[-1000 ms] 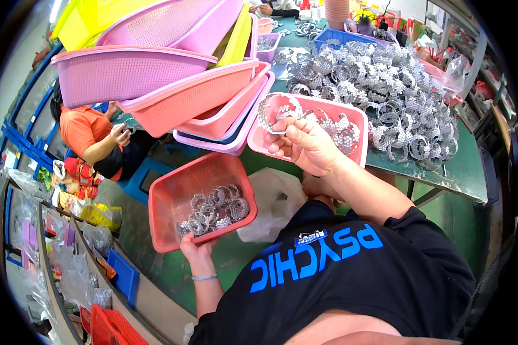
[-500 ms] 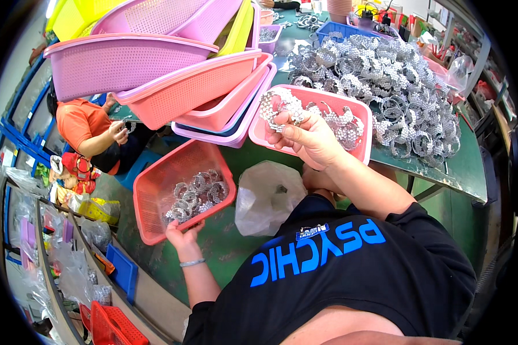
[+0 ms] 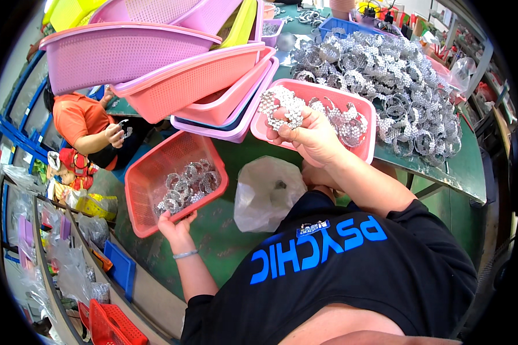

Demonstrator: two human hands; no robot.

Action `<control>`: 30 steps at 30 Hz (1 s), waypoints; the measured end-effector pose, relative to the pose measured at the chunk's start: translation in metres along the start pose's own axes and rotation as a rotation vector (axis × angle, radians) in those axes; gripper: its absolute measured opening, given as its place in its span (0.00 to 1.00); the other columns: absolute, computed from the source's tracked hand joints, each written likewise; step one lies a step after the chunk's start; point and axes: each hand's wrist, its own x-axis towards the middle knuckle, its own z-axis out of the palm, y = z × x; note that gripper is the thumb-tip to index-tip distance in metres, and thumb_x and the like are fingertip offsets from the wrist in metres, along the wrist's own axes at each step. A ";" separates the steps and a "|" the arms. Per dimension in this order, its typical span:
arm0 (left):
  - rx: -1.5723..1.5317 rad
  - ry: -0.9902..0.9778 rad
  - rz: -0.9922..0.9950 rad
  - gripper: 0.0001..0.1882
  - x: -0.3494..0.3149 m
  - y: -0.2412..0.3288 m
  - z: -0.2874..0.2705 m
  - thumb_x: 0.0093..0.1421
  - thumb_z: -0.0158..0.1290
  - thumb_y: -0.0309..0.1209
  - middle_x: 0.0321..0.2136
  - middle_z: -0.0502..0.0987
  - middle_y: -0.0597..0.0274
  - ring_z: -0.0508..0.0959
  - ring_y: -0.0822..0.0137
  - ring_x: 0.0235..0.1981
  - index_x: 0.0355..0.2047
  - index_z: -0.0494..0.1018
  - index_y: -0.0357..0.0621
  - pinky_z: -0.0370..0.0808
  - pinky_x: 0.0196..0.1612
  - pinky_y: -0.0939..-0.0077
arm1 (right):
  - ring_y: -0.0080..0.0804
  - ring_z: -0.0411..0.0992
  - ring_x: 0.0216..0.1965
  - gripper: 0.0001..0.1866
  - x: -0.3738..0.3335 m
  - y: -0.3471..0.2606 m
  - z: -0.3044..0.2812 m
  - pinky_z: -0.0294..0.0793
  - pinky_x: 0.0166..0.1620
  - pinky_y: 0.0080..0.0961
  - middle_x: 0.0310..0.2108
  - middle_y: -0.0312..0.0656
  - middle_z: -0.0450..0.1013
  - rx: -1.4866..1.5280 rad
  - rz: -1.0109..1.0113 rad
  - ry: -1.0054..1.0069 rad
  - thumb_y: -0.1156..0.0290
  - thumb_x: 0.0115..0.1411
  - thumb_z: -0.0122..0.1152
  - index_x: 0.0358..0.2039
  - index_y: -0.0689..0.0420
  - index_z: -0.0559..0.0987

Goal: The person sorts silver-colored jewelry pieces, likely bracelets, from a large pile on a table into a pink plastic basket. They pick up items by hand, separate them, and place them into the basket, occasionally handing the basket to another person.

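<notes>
Head view: right hand (image 3: pixel 308 135) is closed in a pinch on a silvery studded band (image 3: pixel 282 106), a curled strip covered in small glittering stones, held above the near corner of the pink tray (image 3: pixel 369 121) on the green table (image 3: pixel 443 172). More such bands lie in that tray. Left hand (image 3: pixel 177 225) has its fingers curled on the rim of the red basket (image 3: pixel 149 172), which holds a loose layer of the same shiny rings.
</notes>
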 end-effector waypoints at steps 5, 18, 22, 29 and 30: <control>-0.018 0.007 -0.003 0.24 -0.003 0.001 0.001 0.48 0.39 0.32 0.50 0.61 0.45 0.60 0.42 0.50 0.47 0.61 0.40 0.57 0.43 0.33 | 0.25 0.73 0.32 0.12 0.000 -0.001 0.004 0.72 0.36 0.19 0.31 0.41 0.74 -0.009 -0.004 0.011 0.78 0.50 0.60 0.37 0.62 0.73; -0.022 -0.005 -0.013 0.23 -0.004 0.003 0.002 0.49 0.39 0.33 0.51 0.62 0.47 0.60 0.43 0.51 0.48 0.62 0.41 0.57 0.43 0.33 | 0.28 0.73 0.32 0.13 0.001 0.001 0.007 0.72 0.36 0.21 0.31 0.42 0.74 0.021 -0.004 -0.018 0.79 0.50 0.60 0.38 0.63 0.73; -0.014 -0.005 -0.013 0.23 -0.006 0.004 0.002 0.49 0.39 0.33 0.50 0.63 0.47 0.61 0.43 0.50 0.48 0.62 0.41 0.57 0.43 0.34 | 0.29 0.73 0.32 0.13 0.001 0.000 0.008 0.73 0.35 0.21 0.32 0.42 0.74 0.017 0.004 -0.028 0.80 0.50 0.60 0.38 0.63 0.73; -0.025 -0.001 -0.035 0.23 -0.001 0.004 -0.003 0.49 0.39 0.33 0.50 0.63 0.47 0.61 0.43 0.50 0.47 0.62 0.41 0.58 0.44 0.35 | 0.30 0.73 0.33 0.14 0.000 0.000 0.009 0.73 0.35 0.22 0.32 0.42 0.74 0.028 0.017 -0.033 0.80 0.50 0.60 0.39 0.64 0.73; -0.031 0.001 -0.041 0.23 0.000 0.004 -0.003 0.49 0.39 0.33 0.50 0.63 0.47 0.61 0.43 0.50 0.47 0.62 0.41 0.57 0.44 0.35 | 0.30 0.74 0.33 0.15 0.000 0.000 0.009 0.73 0.35 0.22 0.32 0.42 0.74 0.028 0.018 -0.033 0.81 0.49 0.60 0.39 0.64 0.73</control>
